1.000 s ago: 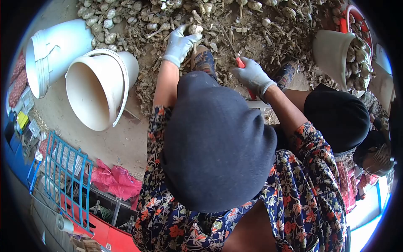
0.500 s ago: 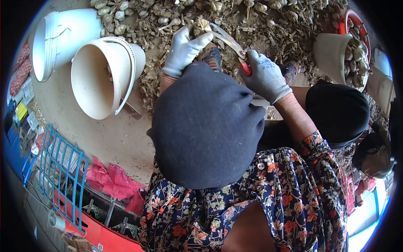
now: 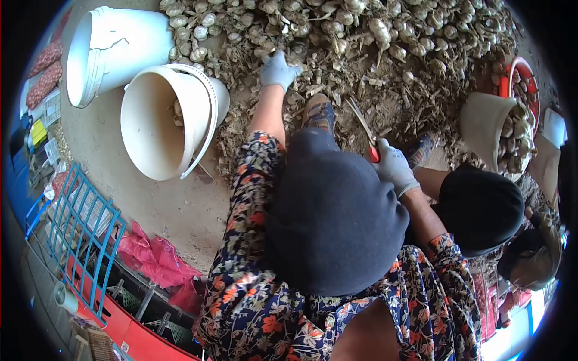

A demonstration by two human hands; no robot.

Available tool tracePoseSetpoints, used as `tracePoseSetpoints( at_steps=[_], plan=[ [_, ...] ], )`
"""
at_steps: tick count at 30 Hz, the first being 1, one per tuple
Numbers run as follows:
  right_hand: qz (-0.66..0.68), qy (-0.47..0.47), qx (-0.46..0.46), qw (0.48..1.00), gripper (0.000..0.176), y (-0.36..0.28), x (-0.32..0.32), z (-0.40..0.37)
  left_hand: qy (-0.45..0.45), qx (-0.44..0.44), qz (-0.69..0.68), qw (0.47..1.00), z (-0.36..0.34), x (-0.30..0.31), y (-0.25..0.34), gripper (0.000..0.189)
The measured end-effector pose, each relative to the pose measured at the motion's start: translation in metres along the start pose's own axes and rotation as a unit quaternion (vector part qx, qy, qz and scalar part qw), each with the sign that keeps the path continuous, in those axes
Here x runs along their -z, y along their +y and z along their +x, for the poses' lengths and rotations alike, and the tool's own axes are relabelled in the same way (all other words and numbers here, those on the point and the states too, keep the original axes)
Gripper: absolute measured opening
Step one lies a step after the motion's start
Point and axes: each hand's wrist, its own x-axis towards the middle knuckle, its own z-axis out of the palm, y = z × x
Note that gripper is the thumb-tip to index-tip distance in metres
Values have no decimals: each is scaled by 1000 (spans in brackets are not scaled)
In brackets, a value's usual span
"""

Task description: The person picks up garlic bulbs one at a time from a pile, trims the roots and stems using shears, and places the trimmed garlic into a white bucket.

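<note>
My left hand [image 3: 279,71], in a pale grey work glove, reaches out to the near edge of the garlic bulbs [image 3: 337,45]. Its thumb and fingers are apart, and no bulb shows clearly in it; what lies under the fingertips is hard to make out. Lower and to the right, my right hand [image 3: 394,166], gloved the same way, is closed round the red handle of a pair of pruning shears [image 3: 363,122]. The blades point up and left over dry garlic trimmings [image 3: 385,102]. Part of the grip is hidden by the palm.
A white bucket [image 3: 133,123] lies tipped at left, a bulb or so inside, beside cracked white buckets [image 3: 114,54]. At right stand a beige bucket [image 3: 481,123] with garlic and a red basket [image 3: 522,75]. A dark cloth-covered shape [image 3: 337,222] fills the middle. A blue rack [image 3: 84,234] is lower left.
My left hand has left the shears and reached forward to the pile; the garlic bulb it held no longer shows in it. My right hand has lowered with the shears.
</note>
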Motion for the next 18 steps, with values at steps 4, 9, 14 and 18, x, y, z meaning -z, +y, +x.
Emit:
tracePoseSetpoints(
  at_steps=[4,9,14,18],
  plan=[
    [43,8,-7,999,33,5,3,11,-36,2,-41,999,-5,-1,10,72],
    [86,34,13,996,32,7,2,21,338,-264,-228,874,-60,72,-12,65],
    [92,-2,19,996,31,0,-7,27,598,-174,-130,771,-49,314,-65,55],
    [75,-8,19,997,31,-1,-12,26,551,-64,23,831,22,400,-148,50]
  ],
)
